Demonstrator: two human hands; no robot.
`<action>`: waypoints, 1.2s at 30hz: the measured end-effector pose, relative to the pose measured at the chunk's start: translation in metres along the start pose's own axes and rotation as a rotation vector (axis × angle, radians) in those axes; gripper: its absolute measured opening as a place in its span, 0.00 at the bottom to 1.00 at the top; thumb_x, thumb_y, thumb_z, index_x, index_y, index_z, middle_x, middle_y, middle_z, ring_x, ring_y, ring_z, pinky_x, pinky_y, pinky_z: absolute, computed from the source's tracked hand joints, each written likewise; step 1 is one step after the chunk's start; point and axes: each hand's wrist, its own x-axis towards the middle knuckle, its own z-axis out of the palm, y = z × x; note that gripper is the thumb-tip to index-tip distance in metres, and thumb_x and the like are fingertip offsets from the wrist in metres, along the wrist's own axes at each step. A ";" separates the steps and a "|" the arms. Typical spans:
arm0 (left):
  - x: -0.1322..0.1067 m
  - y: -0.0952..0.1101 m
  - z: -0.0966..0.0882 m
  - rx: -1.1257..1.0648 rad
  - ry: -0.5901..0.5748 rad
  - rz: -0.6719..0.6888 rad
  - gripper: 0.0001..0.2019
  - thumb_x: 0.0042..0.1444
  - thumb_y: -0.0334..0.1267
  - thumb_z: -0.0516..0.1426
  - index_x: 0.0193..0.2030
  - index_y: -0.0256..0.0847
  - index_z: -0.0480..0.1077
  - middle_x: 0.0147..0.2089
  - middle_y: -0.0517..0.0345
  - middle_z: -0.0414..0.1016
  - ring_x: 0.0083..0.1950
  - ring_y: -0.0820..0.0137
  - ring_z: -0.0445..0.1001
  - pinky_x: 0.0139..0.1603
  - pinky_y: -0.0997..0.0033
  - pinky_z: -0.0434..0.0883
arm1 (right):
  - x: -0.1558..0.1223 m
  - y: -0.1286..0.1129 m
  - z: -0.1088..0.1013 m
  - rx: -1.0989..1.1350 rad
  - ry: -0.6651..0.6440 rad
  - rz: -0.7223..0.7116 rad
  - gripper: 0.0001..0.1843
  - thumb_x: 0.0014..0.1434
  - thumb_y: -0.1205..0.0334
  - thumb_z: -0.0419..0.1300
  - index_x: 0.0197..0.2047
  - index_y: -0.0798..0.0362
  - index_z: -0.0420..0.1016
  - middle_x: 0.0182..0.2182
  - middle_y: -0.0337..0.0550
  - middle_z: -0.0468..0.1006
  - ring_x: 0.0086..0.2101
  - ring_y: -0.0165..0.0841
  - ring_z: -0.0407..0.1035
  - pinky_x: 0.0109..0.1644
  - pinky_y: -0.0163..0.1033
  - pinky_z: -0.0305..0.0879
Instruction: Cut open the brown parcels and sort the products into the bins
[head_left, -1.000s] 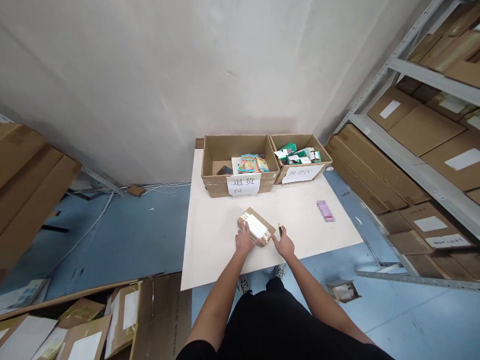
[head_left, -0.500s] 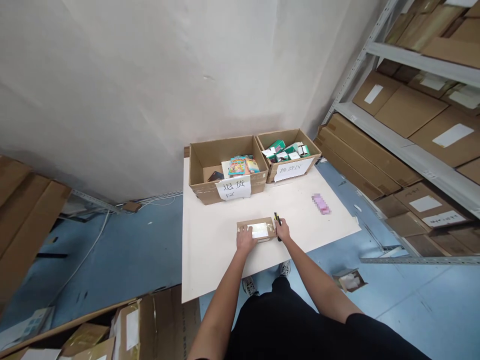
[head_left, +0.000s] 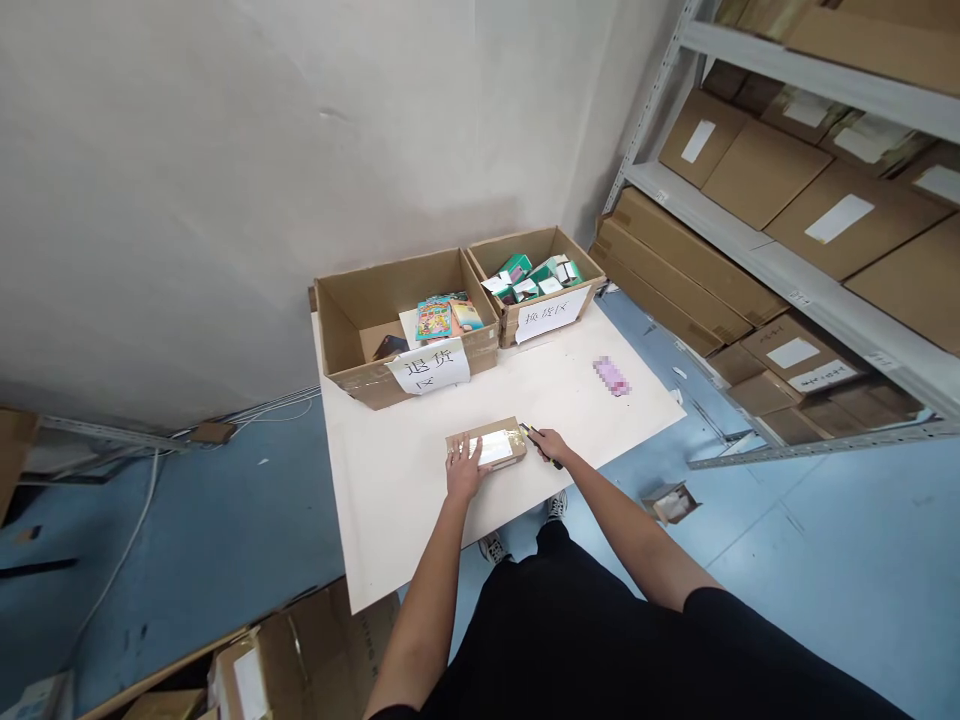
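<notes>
A small taped cardboard box (head_left: pixel 501 428) with a white label lies on the white tabletop (head_left: pixel 397 500). My left hand (head_left: pixel 465 472) rests on its left part, fingers spread over the top and beside the label. In my closed right hand (head_left: pixel 553 446) is a black and yellow utility knife (head_left: pixel 534 434). Its front end points left at the taped right end of the box; whether the blade touches the tape I cannot tell.
Behind stand two open cartons with paper signs: the left carton (head_left: pixel 349 385) holds colourful booklets, the right carton (head_left: pixel 510 325) green and white boxes. A blurred pink item (head_left: pixel 612 376) lies at right. Shelving (head_left: pixel 750 240) with cartons stands beyond; a small open box (head_left: pixel 671 502) is on the floor.
The knife has turned from nearly upright to slanting, its front end now toward the box's right end. The box is tilted slightly differently, and the whole view has shifted.
</notes>
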 end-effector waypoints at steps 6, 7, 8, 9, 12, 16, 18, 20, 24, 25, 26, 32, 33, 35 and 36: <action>-0.003 0.002 -0.002 -0.004 -0.010 -0.020 0.40 0.67 0.58 0.55 0.81 0.54 0.48 0.85 0.51 0.40 0.84 0.48 0.39 0.80 0.44 0.50 | 0.001 -0.020 0.001 -0.170 0.045 0.009 0.26 0.73 0.40 0.56 0.31 0.50 0.67 0.16 0.32 0.70 0.15 0.27 0.64 0.26 0.32 0.59; -0.003 0.002 -0.003 -0.007 -0.012 -0.020 0.41 0.67 0.59 0.56 0.82 0.54 0.47 0.85 0.51 0.40 0.84 0.48 0.39 0.79 0.44 0.50 | 0.000 -0.021 0.000 -0.171 0.049 0.015 0.26 0.73 0.39 0.56 0.31 0.51 0.68 0.16 0.32 0.70 0.15 0.27 0.64 0.26 0.32 0.59; -0.003 0.003 -0.004 -0.009 -0.012 -0.018 0.42 0.66 0.59 0.56 0.82 0.55 0.46 0.85 0.51 0.40 0.84 0.48 0.39 0.79 0.43 0.50 | -0.001 -0.021 0.000 -0.171 0.049 0.023 0.26 0.73 0.39 0.56 0.31 0.51 0.69 0.15 0.32 0.70 0.16 0.27 0.65 0.27 0.32 0.59; -0.003 0.003 -0.004 -0.010 -0.014 -0.017 0.42 0.66 0.60 0.56 0.82 0.55 0.45 0.85 0.51 0.40 0.84 0.48 0.39 0.79 0.43 0.51 | -0.002 -0.021 0.000 -0.173 0.048 0.030 0.26 0.73 0.39 0.56 0.31 0.51 0.69 0.15 0.32 0.70 0.16 0.27 0.65 0.27 0.32 0.59; -0.004 0.004 -0.006 -0.012 -0.021 -0.020 0.43 0.65 0.60 0.57 0.82 0.54 0.47 0.85 0.50 0.39 0.84 0.48 0.38 0.80 0.45 0.50 | -0.005 -0.019 0.000 -0.162 0.052 0.044 0.27 0.72 0.38 0.56 0.31 0.51 0.70 0.16 0.33 0.70 0.16 0.28 0.65 0.27 0.32 0.60; -0.004 0.005 -0.005 -0.016 -0.016 -0.023 0.42 0.66 0.59 0.57 0.81 0.53 0.48 0.85 0.51 0.39 0.84 0.49 0.38 0.80 0.46 0.49 | -0.006 -0.017 0.003 -0.135 0.056 0.054 0.27 0.73 0.39 0.55 0.31 0.51 0.68 0.15 0.33 0.70 0.15 0.28 0.64 0.26 0.32 0.60; -0.003 0.005 -0.005 -0.020 -0.012 -0.021 0.41 0.66 0.57 0.57 0.81 0.54 0.48 0.85 0.51 0.39 0.84 0.50 0.37 0.80 0.45 0.48 | -0.006 -0.015 0.003 -0.130 0.058 0.060 0.27 0.73 0.39 0.54 0.31 0.51 0.68 0.15 0.33 0.69 0.15 0.28 0.64 0.25 0.32 0.59; -0.003 0.005 -0.004 -0.025 -0.013 -0.020 0.40 0.67 0.56 0.57 0.81 0.54 0.47 0.85 0.52 0.38 0.84 0.50 0.37 0.80 0.44 0.48 | -0.006 -0.014 0.004 -0.125 0.053 0.068 0.27 0.72 0.38 0.55 0.31 0.51 0.68 0.15 0.33 0.69 0.14 0.28 0.63 0.25 0.32 0.59; -0.003 0.005 -0.005 -0.030 -0.016 -0.020 0.41 0.66 0.56 0.58 0.81 0.52 0.48 0.85 0.50 0.37 0.84 0.50 0.37 0.80 0.45 0.48 | -0.007 -0.012 0.003 -0.114 0.030 0.077 0.28 0.71 0.36 0.56 0.30 0.51 0.67 0.15 0.32 0.68 0.14 0.27 0.62 0.23 0.31 0.59; -0.004 0.006 -0.005 -0.031 -0.016 -0.022 0.41 0.66 0.56 0.58 0.81 0.52 0.48 0.85 0.51 0.37 0.84 0.50 0.37 0.80 0.45 0.48 | -0.007 -0.011 0.002 -0.105 0.022 0.078 0.28 0.71 0.35 0.56 0.30 0.51 0.66 0.15 0.33 0.68 0.14 0.27 0.62 0.22 0.31 0.59; -0.004 0.006 -0.004 -0.031 -0.015 -0.025 0.41 0.66 0.56 0.58 0.81 0.52 0.48 0.85 0.51 0.37 0.84 0.49 0.37 0.81 0.46 0.48 | -0.006 -0.010 0.002 -0.093 0.012 0.077 0.29 0.71 0.35 0.56 0.30 0.50 0.66 0.15 0.33 0.69 0.14 0.27 0.62 0.22 0.31 0.58; -0.005 0.006 -0.004 -0.030 -0.018 -0.026 0.42 0.65 0.53 0.60 0.81 0.55 0.47 0.85 0.53 0.37 0.84 0.49 0.37 0.80 0.44 0.49 | -0.009 -0.007 -0.003 -0.091 -0.051 0.063 0.28 0.71 0.37 0.57 0.29 0.50 0.66 0.16 0.34 0.70 0.14 0.27 0.62 0.21 0.32 0.58; -0.005 0.006 -0.005 -0.033 -0.021 -0.026 0.42 0.65 0.53 0.60 0.81 0.56 0.47 0.85 0.53 0.37 0.84 0.49 0.37 0.80 0.44 0.49 | -0.011 -0.005 -0.004 -0.108 -0.055 0.065 0.28 0.71 0.37 0.57 0.29 0.50 0.66 0.16 0.34 0.70 0.14 0.27 0.62 0.22 0.33 0.58; -0.006 0.005 -0.005 -0.038 -0.029 -0.028 0.42 0.65 0.53 0.59 0.81 0.57 0.47 0.85 0.54 0.37 0.84 0.49 0.38 0.80 0.44 0.50 | -0.019 -0.002 -0.010 -0.147 -0.069 0.065 0.27 0.70 0.38 0.58 0.29 0.50 0.67 0.15 0.34 0.69 0.14 0.28 0.61 0.23 0.33 0.59; -0.006 0.006 -0.006 -0.040 -0.031 -0.029 0.42 0.65 0.53 0.59 0.81 0.57 0.47 0.85 0.54 0.37 0.84 0.49 0.38 0.80 0.44 0.50 | -0.023 0.001 -0.013 -0.169 -0.084 0.062 0.27 0.70 0.38 0.59 0.29 0.50 0.67 0.15 0.34 0.69 0.14 0.28 0.61 0.23 0.33 0.59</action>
